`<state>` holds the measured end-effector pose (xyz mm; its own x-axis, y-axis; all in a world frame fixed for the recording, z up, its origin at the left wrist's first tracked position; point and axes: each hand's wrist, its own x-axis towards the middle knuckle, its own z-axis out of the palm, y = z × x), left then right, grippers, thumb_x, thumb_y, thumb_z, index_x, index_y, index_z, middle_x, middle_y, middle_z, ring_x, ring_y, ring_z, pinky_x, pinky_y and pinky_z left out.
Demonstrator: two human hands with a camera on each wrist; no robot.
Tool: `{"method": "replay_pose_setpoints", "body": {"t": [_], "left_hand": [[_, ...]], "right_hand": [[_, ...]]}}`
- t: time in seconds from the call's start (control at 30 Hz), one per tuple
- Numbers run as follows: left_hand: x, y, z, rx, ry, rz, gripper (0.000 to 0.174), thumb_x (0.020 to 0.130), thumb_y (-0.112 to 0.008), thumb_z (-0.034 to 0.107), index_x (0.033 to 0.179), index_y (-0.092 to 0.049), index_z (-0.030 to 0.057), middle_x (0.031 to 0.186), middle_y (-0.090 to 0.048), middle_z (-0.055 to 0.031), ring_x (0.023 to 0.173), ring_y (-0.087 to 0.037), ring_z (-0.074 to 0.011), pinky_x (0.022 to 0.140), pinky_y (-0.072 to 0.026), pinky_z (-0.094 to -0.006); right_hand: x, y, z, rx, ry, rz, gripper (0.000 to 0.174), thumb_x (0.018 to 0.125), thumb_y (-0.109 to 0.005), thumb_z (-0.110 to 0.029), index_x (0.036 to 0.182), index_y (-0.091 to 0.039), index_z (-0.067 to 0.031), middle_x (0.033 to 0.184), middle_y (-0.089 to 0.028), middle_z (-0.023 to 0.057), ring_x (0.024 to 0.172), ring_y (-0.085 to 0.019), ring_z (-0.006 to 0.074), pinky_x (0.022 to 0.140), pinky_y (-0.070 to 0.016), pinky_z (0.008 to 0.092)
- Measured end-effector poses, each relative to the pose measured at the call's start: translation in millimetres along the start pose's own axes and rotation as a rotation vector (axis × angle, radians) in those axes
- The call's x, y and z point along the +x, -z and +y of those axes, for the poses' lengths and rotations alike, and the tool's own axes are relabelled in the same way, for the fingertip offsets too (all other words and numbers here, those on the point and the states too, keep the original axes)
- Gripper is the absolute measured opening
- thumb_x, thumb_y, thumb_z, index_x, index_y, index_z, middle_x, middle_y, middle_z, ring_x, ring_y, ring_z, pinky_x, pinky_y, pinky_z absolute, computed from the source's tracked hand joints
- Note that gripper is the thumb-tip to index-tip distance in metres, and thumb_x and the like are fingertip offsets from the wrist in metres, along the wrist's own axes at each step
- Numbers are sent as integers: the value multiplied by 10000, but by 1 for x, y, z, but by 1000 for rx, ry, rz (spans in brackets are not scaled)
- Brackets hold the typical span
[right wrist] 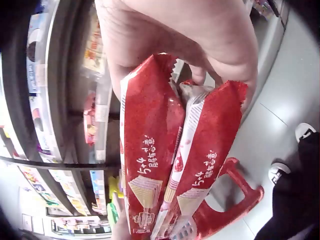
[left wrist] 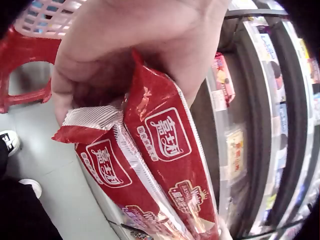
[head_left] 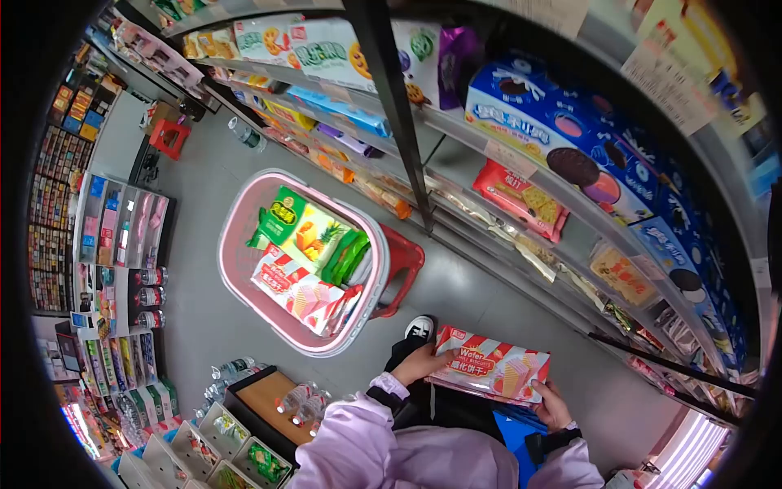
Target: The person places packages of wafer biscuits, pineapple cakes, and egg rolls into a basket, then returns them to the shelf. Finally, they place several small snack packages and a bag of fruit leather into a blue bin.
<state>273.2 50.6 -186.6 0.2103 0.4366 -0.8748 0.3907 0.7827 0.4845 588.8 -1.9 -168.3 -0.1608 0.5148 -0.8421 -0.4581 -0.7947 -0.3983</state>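
We count two red wafer packs (head_left: 493,368), held together low before the shelves (head_left: 456,130). The left hand (head_left: 418,363) and right hand (head_left: 554,405) each clamp one end, fingers curled round both. One pink basket (head_left: 236,213) stands nearby.

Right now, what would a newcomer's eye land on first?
Two red wafer packs, gripped at each end by the left hand and right hand, low in the head view. Behind them a pink basket of snacks sits on a red stool, beside shelves with blue biscuit boxes.
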Motion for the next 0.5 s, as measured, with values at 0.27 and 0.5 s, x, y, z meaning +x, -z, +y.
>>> {"method": "replay_pose_setpoints", "body": {"t": [0.27, 0.5], "left_hand": [[82, -31, -93, -460, -174, 186, 613, 745, -633, 469, 1003, -532, -77, 890, -599, -126, 813, -564, -155, 735, -440, -278], [138, -15, -116, -550, -170, 215, 680, 744, -647, 445, 1102, -442, -95, 928, -589, -147, 839, -579, -179, 759, -458, -278]], "right_hand": [[107, 48, 22, -119, -77, -197, 528, 787, -561, -37, 1257, -322, -27, 1195, -462, 131, 1079, -482, 257, 932, -382, 410], [187, 51, 41, -178, -2, -161, 479, 845, -540, -193, 1244, -351, -7, 1148, -505, 102, 1029, -515, 204, 854, -438, 345]]}}
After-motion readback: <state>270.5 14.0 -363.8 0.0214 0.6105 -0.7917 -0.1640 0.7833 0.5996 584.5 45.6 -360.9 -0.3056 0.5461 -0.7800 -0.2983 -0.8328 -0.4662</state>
